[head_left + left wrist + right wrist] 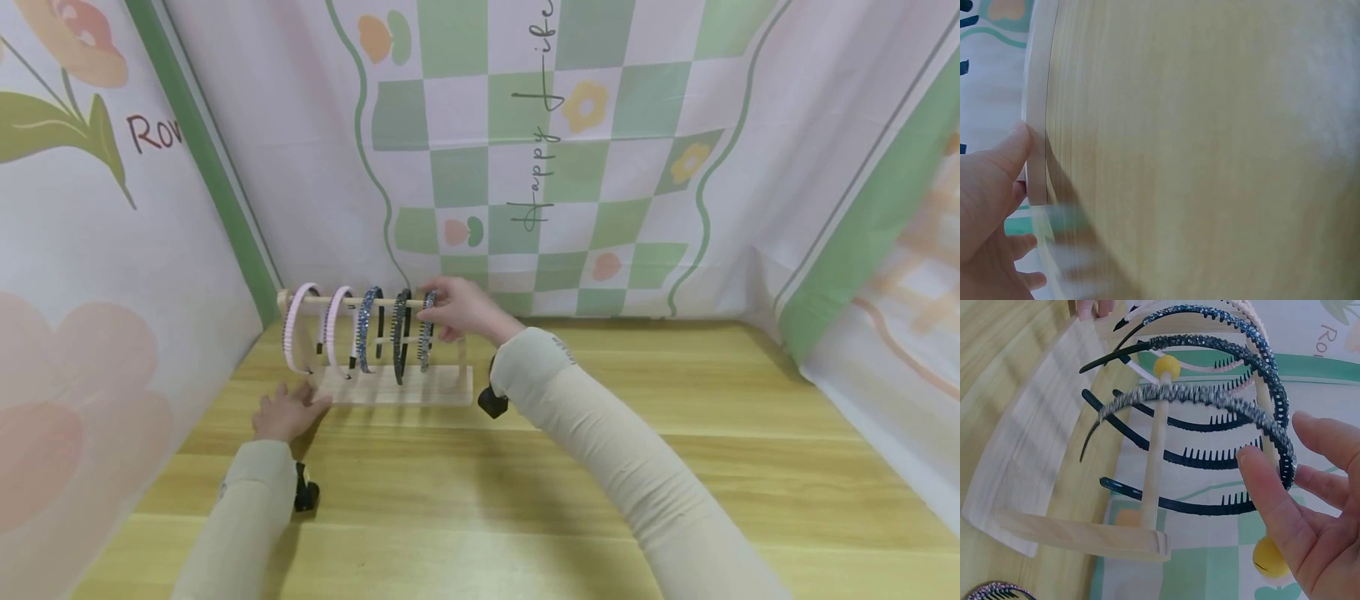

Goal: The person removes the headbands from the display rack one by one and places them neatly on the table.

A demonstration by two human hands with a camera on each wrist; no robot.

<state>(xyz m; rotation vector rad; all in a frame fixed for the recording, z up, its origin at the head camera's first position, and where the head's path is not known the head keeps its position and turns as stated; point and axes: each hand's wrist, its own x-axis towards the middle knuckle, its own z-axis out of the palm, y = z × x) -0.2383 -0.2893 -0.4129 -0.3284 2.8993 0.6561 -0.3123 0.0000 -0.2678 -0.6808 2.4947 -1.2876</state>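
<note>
A pale wooden headband stand (450,393) rests on the table with several headbands over its top rod. My left hand (288,412) holds the near left corner of its base, thumb along the front edge (1036,156). My right hand (468,308) is at the rod's right end, around the silver sparkly headband (1166,394). That band passes between my spread thumb and fingers, which look relaxed. Further left on the rod hang a black sparkly headband (399,342), a blue sparkly headband (364,329) and two pink headbands (291,333), teeth showing along their inner sides.
Another sparkly headband (1000,589) lies on the table beside the stand, seen partly in the right wrist view. Yellow balls (1270,556) cap the rods. The wooden table (420,500) meets printed curtains (637,250) at the back and sides.
</note>
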